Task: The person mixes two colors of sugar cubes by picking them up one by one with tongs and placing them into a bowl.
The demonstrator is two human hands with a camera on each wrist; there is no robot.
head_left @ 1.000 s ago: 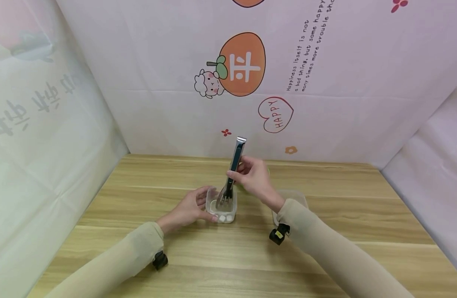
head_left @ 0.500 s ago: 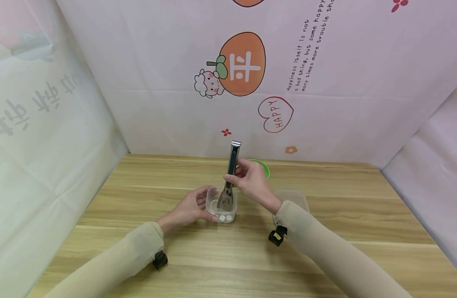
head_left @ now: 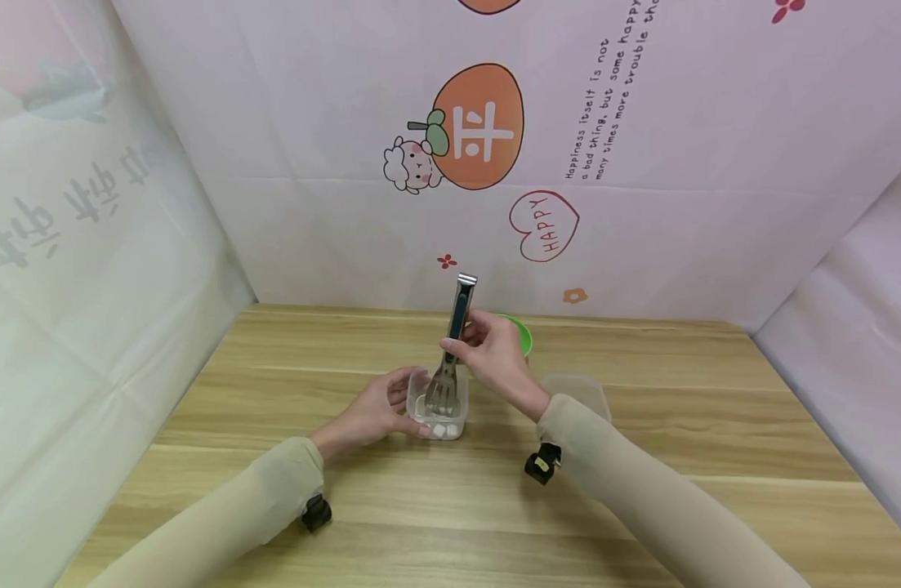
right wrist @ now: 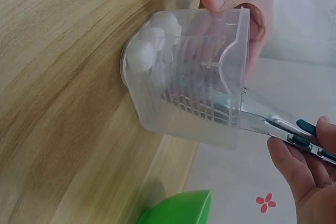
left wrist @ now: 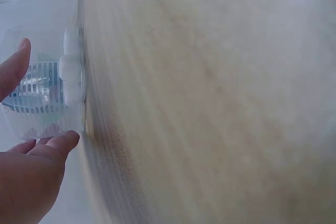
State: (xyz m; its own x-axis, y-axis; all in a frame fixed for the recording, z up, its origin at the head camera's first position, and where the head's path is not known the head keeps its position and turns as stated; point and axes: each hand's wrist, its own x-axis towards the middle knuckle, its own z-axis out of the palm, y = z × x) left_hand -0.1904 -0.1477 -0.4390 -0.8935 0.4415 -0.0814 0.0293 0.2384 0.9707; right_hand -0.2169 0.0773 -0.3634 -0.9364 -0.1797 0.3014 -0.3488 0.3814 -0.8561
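Observation:
My left hand [head_left: 376, 410] holds a small clear plastic container [head_left: 463, 414] by its side, thumb and fingers on different walls. Several white, roundish pieces [right wrist: 142, 55] lie at its bottom in the right wrist view. My right hand [head_left: 498, 359] grips metal tongs [head_left: 459, 317] with dark green handle inlays. The slotted heads of the tongs point down inside the container, near the white pieces. Whether they touch or pinch a piece cannot be made out through the cloudy plastic.
A green bowl [head_left: 524, 336] stands behind my right hand, partly hidden by it. A second clear plastic box or lid [head_left: 582, 392] lies beside the right forearm, partly covered by the sleeve. A printed cloth wall [head_left: 332, 245] borders the wooden table [head_left: 435, 506] at the back.
The tongs have tilted and shifted slightly to the left within the container, and my right hand moved slightly left with them. More of the green bowl shows. The left hand and container stay put.

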